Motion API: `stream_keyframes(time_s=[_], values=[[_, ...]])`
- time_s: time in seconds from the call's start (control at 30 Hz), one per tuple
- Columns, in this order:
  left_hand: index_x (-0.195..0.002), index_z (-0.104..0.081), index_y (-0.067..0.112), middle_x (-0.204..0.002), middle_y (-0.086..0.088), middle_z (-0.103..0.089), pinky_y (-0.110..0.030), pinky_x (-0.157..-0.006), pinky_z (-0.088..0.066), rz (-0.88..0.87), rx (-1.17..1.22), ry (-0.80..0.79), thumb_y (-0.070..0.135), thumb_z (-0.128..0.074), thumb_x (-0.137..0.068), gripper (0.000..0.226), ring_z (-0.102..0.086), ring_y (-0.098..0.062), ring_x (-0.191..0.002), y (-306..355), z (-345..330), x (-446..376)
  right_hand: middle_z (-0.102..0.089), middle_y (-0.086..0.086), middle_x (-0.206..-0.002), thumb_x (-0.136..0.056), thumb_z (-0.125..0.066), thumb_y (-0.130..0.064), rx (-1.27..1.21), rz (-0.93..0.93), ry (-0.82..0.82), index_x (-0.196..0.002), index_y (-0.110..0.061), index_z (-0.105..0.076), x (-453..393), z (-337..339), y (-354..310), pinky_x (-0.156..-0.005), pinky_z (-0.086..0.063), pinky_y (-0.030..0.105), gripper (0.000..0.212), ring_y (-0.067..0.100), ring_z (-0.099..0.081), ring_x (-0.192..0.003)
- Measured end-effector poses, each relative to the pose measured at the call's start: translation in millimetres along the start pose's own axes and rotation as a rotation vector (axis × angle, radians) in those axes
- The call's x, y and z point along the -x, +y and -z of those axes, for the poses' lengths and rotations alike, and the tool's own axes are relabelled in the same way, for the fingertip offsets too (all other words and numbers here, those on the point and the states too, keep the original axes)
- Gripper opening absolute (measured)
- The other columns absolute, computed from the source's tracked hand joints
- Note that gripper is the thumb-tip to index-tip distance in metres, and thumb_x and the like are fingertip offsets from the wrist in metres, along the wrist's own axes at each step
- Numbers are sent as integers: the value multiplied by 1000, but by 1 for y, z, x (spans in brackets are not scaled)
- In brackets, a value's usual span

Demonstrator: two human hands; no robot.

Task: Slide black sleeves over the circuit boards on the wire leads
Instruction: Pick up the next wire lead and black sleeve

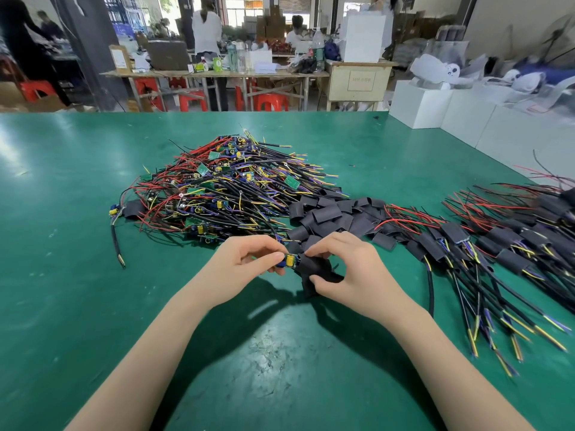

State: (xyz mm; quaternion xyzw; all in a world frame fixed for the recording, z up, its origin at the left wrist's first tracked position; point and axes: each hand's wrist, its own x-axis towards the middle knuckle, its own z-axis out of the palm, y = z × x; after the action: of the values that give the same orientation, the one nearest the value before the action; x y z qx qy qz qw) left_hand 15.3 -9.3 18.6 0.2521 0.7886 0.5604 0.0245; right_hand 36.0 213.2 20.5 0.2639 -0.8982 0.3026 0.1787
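Two hands above tabletop (93, 213): left hand (245, 269) grip clamped on board (288, 261), right hand (348, 269) grip clamped on sleeve (314, 272). Risk: parts on board snag sleeve mouth; sleeve buckles.

Green table (77, 275), heap of bare wired boards (217, 185), loose black sleeves (326, 213), sleeved leads (497, 244)

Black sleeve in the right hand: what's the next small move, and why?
Probably push the black sleeve leftward over the circuit board. The left hand pinches the board, whose yellow component is still exposed at the sleeve's mouth, while the right hand grips the sleeve.
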Motion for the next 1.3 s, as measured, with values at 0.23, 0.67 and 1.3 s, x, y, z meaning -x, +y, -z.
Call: stream_keyframes(time_s=[0.23,0.67,1.3], values=[[-88,-71,10,-77,-5,-71,-21,-71,-54,114,135,22,7,-57,-95,16,-68,-16,-72,-2,-1,-1,-63,-3,-99,-70,-73,-10,1,81,28,-102,-12,-66,0,1,-2,-85,-45,34,33,21,-54,-95],[-95,-68,4,-80,-5,-74,-19,-73,-54,103,133,27,5,-62,-91,7,-72,-17,-76,1,-2,-1,-65,-3,-95,-69,-74,-10,0,83,63,-99,-11,-67,-1,-2,-5,-80,-47,34,32,19,-54,-89],[-78,-70,15,-77,-5,-74,-18,-70,-53,68,104,155,2,-78,-76,15,-69,-13,-70,2,-4,0,-68,1,-97,-68,-76,-7,76,156,168,-98,-8,-70,0,-7,-10,-81,-49,34,31,24,-59,-90]])
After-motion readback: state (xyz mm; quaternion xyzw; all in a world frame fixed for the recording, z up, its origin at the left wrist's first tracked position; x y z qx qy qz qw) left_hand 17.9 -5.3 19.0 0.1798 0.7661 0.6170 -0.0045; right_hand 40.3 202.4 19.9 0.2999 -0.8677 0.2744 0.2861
